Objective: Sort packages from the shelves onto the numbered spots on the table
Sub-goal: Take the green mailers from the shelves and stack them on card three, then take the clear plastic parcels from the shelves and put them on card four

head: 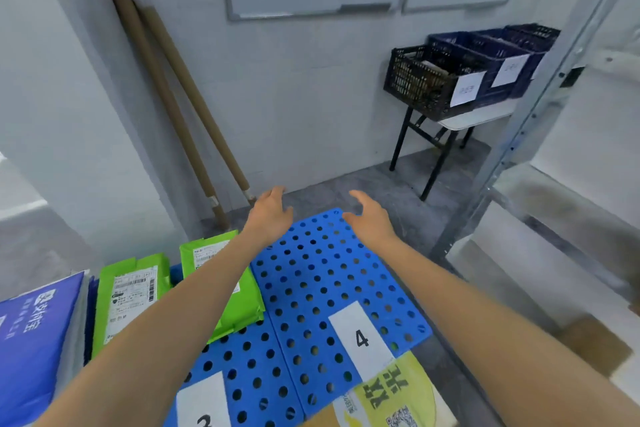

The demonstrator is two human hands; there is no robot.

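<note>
Both my arms reach forward over the blue perforated boards (322,284) on the table. My left hand (268,215) and my right hand (370,220) hover past the far edge of the board, fingers apart, holding nothing. A white label with a 4 (362,338) lies on the right board, and a second label (204,402), partly cut off, on the board beside it. Two green packages (130,295) (239,305) lie at the left, one partly under my left forearm. A yellow package (398,392) rests at the near edge of spot 4. A blue-purple package (34,340) lies far left.
A metal shelf frame (540,114) stands at the right with a brown cardboard box (595,345) on a low shelf. Dark crates (429,80) with paper tags sit on a small folding table at the back. Two long cardboard tubes (173,104) lean against the wall.
</note>
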